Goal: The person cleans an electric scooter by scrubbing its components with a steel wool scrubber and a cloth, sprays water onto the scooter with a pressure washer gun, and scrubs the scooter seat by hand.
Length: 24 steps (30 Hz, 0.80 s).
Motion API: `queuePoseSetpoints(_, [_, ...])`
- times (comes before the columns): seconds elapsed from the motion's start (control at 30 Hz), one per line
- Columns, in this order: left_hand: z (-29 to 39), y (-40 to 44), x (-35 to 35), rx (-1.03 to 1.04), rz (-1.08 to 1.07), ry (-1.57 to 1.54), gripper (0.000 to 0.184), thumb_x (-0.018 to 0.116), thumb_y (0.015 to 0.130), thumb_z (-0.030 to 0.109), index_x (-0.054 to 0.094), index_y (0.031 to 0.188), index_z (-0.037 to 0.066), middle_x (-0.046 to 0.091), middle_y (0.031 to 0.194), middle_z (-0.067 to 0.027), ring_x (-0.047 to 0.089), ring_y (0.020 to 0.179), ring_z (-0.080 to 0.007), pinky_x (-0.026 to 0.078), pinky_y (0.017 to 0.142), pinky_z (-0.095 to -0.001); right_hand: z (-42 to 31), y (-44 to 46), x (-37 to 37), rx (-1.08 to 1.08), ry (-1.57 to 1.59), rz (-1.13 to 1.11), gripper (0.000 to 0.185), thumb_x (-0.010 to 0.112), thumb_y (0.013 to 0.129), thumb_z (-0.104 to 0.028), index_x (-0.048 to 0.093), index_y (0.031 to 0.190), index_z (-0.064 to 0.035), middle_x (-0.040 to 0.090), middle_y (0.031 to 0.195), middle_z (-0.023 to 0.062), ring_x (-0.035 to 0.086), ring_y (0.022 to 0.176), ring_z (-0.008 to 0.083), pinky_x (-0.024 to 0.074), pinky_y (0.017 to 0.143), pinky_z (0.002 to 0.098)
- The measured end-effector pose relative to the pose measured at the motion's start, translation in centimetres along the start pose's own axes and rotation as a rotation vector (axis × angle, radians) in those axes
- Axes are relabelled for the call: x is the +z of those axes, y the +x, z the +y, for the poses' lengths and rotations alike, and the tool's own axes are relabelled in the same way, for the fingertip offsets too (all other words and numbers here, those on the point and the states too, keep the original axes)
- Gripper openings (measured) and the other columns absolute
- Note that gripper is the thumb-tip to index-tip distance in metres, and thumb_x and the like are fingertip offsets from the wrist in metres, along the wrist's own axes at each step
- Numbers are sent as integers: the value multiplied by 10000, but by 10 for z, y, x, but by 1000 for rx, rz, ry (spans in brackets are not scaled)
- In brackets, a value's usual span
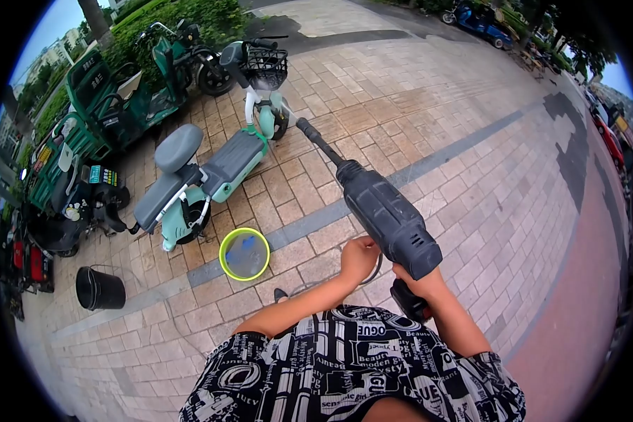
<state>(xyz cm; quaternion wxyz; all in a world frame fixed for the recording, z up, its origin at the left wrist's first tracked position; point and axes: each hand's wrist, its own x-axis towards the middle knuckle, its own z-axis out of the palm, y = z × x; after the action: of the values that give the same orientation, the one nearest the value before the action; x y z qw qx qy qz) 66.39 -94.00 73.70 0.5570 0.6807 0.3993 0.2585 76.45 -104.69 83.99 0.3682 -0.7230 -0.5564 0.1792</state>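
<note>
My right hand (416,279) is wrapped round the grip of a black spray gun (387,214), partly hidden under its body. The gun's nozzle points up and left at a mint-green electric scooter (225,165) with grey seats and a front basket, and a faint spray shows near its front. My left hand (359,257) is closed beside the gun's body, by a thin dark hose; what its fingers hold, if anything, is hidden. A yellow-rimmed bucket (245,230) with water and something blue inside stands on the paving below the scooter.
A black bucket (100,288) stands at the left. Behind the scooter are a green cargo tricycle (112,105) and a dark scooter (95,197). A hose trails across the paving (316,281). A blue tricycle (475,28) is far off at the top right.
</note>
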Motion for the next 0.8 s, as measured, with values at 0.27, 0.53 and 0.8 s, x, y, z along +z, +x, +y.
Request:
queuePoseSetpoints(0.27, [4,7,-9,53,47,0,148,605,762,112,707,856,58,640,730,-197,654,662,-317,478,585,-354,-3,10,2,81,-78,-137,342,677,719,-134,614,1040,-39,621,1011,171,580,972,334,459,837,401])
queuePoseSetpoints(0.53, [-2,12,-8,35,63,-34,163,592,770,128,706,865,61,642,748,-204,656,688,-329,482,600,-366,-2,10,7,37,-10,-38,313,670,731,-133,616,1027,-45,622,980,162,585,938,335,462,817,401])
queuePoseSetpoints(0.8, [12,27,-5,44,17,68,164,612,775,183,709,844,71,643,729,-193,651,685,-334,481,603,-379,-2,19,11,20,0,83,251,635,716,-18,594,964,-19,605,816,96,606,751,237,483,661,363])
